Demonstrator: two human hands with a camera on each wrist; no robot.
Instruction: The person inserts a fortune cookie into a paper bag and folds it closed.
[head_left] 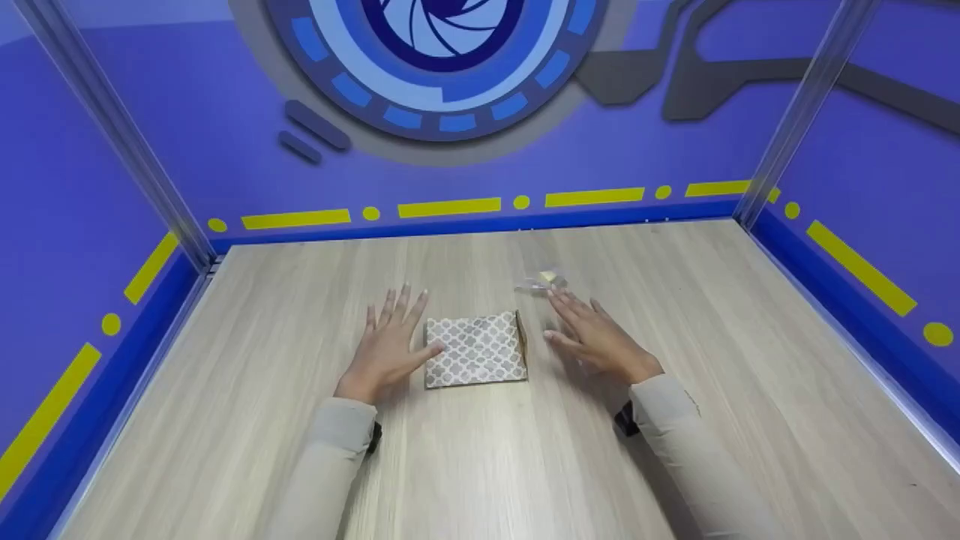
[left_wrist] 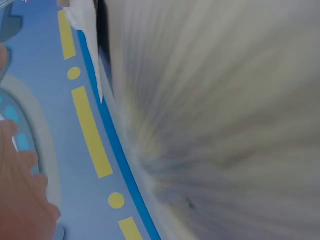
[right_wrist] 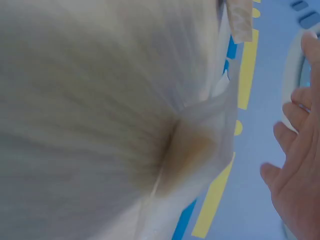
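Observation:
A small flat box [head_left: 476, 349] with a grey-and-white lattice pattern lies on the wooden table, brown cardboard showing along its right side. To its left is my left hand [head_left: 386, 352], fingers spread and straight, the thumb tip over the box's left edge; whether it touches cannot be told. My right hand [head_left: 604, 341] is on the other side, apart from the box, with fingers extended. Just beyond its fingertips lies a clear plastic bag [head_left: 536, 285] with something yellowish inside. In the right wrist view the bag [right_wrist: 220, 150] looks large and blurred beside the right hand [right_wrist: 300, 165].
The light wood table [head_left: 480, 465] reaches back to a purple-blue wall [head_left: 187, 135] with yellow dashes and a round blue emblem. Metal posts [head_left: 795, 105] stand at the rear corners, and side panels border the table left and right.

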